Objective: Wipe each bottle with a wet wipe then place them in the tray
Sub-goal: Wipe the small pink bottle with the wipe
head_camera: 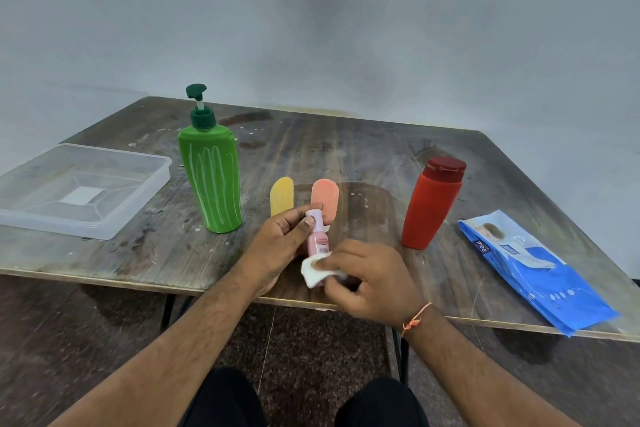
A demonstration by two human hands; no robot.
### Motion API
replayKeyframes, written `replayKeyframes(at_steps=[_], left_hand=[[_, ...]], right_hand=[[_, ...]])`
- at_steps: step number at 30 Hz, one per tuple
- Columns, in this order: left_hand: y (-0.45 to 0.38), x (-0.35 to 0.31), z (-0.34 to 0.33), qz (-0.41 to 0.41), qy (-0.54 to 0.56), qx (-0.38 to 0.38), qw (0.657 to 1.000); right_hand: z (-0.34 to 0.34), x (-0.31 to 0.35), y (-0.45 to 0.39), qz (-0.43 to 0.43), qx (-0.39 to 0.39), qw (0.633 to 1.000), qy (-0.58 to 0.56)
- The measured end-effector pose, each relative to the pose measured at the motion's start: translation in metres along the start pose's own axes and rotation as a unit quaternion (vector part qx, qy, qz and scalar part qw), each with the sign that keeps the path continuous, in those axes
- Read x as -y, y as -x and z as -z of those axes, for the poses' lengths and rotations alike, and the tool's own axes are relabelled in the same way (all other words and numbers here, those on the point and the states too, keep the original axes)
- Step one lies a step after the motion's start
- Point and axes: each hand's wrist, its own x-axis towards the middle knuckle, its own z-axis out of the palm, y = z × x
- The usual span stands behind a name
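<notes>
Right hand [372, 279] pressing wipe [316, 270], pink bottle [317, 236] between fingers [301, 220]

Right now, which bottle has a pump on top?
The green bottle, standing beside the tray. The red bottle has a flat cap; the others have none.

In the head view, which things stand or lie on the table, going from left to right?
Clear plastic tray → green pump bottle → yellow bottle → red bottle → blue wet wipes pack. The orange bottle, held pink bottle and wipe overlap, so I leave them out.
</notes>
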Motion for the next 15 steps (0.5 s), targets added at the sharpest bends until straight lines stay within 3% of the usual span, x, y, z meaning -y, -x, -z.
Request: replayKeyframes(at_steps=[5, 10, 15], left_hand=[[0.0003, -0.0004, -0.0005, 0.009, 0.004, 0.006, 1.000], [0.0015, -0.0009, -0.0016, 0.001, -0.025, 0.018, 1.000], [0.0027, -0.0026, -0.0014, 0.000, -0.026, 0.017, 1.000]], right_hand=[[-0.0024, -0.0008, 0.0027, 0.013, -0.012, 1.000, 0.023], [-0.0039, -0.0075, -0.0002, -0.050, -0.068, 0.995, 0.061], [-0.0017, -0.0049, -0.0021, -0.037, -0.039, 0.998, 0.025]])
